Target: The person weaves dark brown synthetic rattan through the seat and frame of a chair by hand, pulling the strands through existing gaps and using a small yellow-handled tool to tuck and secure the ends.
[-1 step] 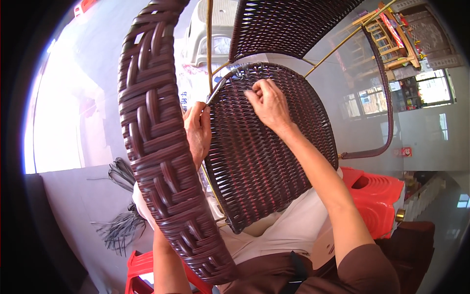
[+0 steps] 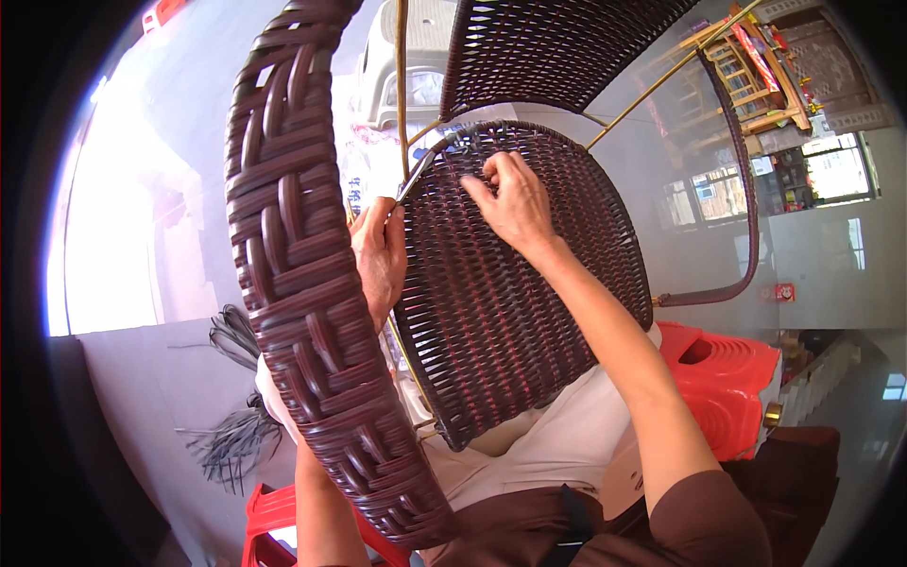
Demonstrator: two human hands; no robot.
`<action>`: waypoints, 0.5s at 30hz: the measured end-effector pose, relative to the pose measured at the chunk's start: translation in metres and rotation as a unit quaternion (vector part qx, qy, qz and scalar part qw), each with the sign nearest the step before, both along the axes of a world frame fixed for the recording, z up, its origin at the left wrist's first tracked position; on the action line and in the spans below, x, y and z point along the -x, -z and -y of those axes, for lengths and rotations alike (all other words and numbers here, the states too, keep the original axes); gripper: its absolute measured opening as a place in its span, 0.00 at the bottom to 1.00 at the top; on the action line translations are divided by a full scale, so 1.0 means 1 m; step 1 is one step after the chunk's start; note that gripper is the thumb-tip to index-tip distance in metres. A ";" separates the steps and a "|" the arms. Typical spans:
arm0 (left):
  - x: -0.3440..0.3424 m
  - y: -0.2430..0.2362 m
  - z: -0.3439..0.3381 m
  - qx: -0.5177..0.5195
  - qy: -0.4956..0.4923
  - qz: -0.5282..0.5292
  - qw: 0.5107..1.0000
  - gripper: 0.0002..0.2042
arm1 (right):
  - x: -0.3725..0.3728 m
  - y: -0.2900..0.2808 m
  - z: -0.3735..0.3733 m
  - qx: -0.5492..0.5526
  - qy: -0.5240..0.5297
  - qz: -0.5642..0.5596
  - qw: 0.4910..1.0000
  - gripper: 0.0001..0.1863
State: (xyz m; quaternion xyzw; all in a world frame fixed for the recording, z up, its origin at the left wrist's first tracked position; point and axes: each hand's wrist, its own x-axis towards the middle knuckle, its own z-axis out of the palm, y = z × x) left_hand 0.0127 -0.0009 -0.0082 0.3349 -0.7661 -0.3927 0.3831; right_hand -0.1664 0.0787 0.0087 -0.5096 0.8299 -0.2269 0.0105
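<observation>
A chair woven from dark brown rattan-like strips fills the middle, its seat (image 2: 510,302) in front of me and its backrest (image 2: 557,57) at the far side. At the seat's left edge, my left hand (image 2: 381,260) is closed on a slender silver metal tool (image 2: 416,178). The tool points up and away along the seat's far-left rim. Above the far part of the seat is my right hand (image 2: 518,203), with fingers curled and the thumb standing out, slightly blurred. Whatever it may hold is too small to make out. A thick braided armrest (image 2: 293,246) curves close on the left, in front of my left forearm.
Brass-coloured frame bars (image 2: 402,85) rise beside the seat, and a thin wrapped arm loop (image 2: 753,208) bends out at right. Red plastic stools (image 2: 727,378) stand at both sides of me. Loose dark strips (image 2: 227,444) lie at lower left. A grey stool (image 2: 411,42) stands beyond.
My right hand has shifted slightly left, with its thumb farther from the curled fingers. My left hand and the tool have barely moved.
</observation>
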 end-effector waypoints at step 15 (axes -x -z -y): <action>0.003 -0.001 -0.008 0.036 -0.035 0.065 0.997 0.06 | 0.002 -0.011 0.029 -0.285 -0.109 -0.278 0.911 0.06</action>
